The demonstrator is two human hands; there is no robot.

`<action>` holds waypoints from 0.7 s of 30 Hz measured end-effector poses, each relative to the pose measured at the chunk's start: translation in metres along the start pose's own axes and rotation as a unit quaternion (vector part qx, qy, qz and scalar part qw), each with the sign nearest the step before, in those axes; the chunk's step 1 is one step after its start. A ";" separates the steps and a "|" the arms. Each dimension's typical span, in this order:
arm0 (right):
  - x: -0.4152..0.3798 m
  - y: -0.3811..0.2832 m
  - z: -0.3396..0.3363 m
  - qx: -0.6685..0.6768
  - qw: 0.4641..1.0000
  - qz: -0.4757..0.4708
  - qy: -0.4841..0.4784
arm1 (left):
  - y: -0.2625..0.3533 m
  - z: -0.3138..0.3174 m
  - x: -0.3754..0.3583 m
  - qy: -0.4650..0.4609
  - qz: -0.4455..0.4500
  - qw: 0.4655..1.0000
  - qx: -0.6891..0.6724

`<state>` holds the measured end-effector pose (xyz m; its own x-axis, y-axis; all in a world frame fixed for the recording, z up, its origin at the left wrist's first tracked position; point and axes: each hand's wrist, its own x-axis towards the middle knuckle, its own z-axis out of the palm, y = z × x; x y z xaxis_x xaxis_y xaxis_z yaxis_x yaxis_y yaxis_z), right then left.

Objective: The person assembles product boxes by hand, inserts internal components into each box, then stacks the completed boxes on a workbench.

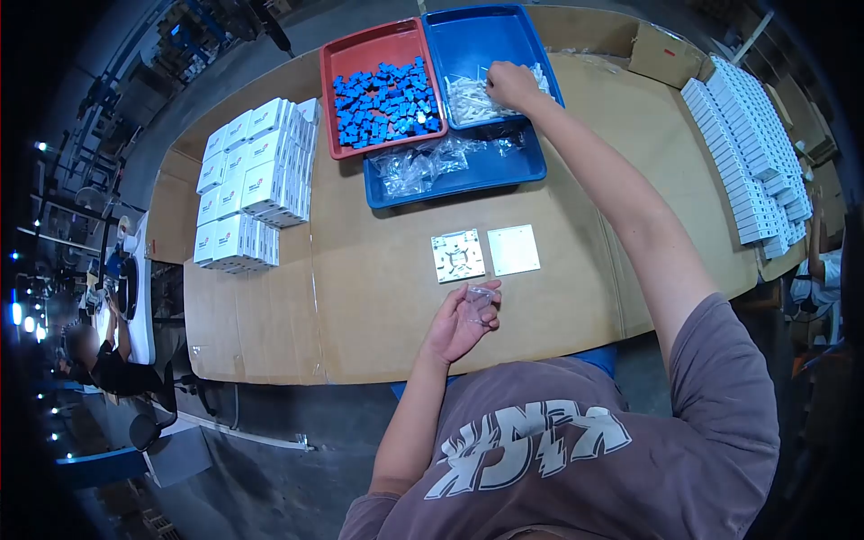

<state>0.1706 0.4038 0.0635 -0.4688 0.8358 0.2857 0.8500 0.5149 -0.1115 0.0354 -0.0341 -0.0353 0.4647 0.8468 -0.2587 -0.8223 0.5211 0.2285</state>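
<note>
My left hand point(461, 326) is palm up near the table's front edge, its fingers closed on a small clear plastic bag point(480, 301). Just beyond it lie an open white box part with printed cut-out shapes point(457, 256) and a plain white square panel point(514, 248), side by side. My right hand point(512, 87) reaches into the upper blue tray point(477, 36), among many small white pieces point(474, 101). Its fingers are curled downward, and whatever they hold is hidden.
A red tray point(371, 43) holds small blue parts point(385, 103). Clear bags point(418, 166) lie in a lower blue tray point(468, 193). White boxes point(252, 180) are stacked left; more stacks point(751, 153) stand right. Another person point(117, 360) sits far left.
</note>
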 end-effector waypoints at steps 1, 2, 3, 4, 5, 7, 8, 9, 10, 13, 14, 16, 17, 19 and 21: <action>-0.001 0.001 0.001 0.008 1.000 0.008 0.002 | 0.000 -0.001 0.000 -0.002 0.000 1.000 -0.001; -0.001 0.002 0.001 0.016 1.000 0.016 0.004 | 0.000 -0.001 0.000 -0.004 0.000 1.000 -0.002; -0.001 0.004 0.000 0.059 0.998 0.034 0.000 | 0.000 -0.002 -0.001 -0.005 0.002 1.000 -0.001; -0.001 0.007 -0.003 0.100 0.994 0.052 -0.003 | 0.000 -0.002 -0.001 -0.008 0.004 1.000 -0.001; -0.001 0.011 -0.006 0.140 0.988 0.070 -0.007 | 0.000 -0.002 0.000 -0.012 0.005 1.000 -0.001; -0.005 0.020 -0.013 0.383 0.919 0.089 0.016 | 0.000 0.006 -0.001 -0.012 0.014 1.000 0.000; -0.009 0.022 -0.013 0.498 0.862 0.096 0.026 | 0.000 0.008 -0.002 -0.010 0.019 1.000 0.000; -0.015 0.018 -0.027 0.535 0.837 0.116 -0.001 | 0.000 0.008 -0.002 -0.015 0.018 1.000 -0.004; -0.024 0.015 -0.038 0.568 0.812 0.130 -0.016 | 0.000 0.006 -0.001 -0.020 0.016 1.000 -0.007; -0.061 0.000 -0.066 0.640 0.747 0.173 -0.042 | 0.001 0.001 0.000 -0.026 0.005 1.000 -0.008; -0.075 -0.005 -0.069 0.640 0.748 0.170 -0.038 | 0.000 -0.002 0.000 -0.025 0.001 1.000 -0.009; -0.106 -0.015 -0.064 0.641 0.747 0.168 -0.045 | -0.002 -0.010 0.002 -0.025 -0.002 1.000 -0.011; -0.126 -0.022 -0.058 0.664 0.726 0.171 -0.049 | -0.003 -0.013 0.003 -0.025 0.001 1.000 -0.009; -0.171 -0.038 -0.045 0.661 0.728 0.161 -0.080 | -0.004 -0.016 0.001 -0.028 0.004 1.000 -0.010; -0.213 -0.060 -0.041 0.661 0.721 0.175 -0.111 | -0.002 -0.013 0.001 -0.039 0.004 0.999 -0.014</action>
<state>0.2296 0.1871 0.0484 -0.4328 0.8930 -0.1231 0.0228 -0.1256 -0.9918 0.0330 -0.0355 -0.0486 0.4812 0.8575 -0.1822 -0.8348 0.5116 0.2034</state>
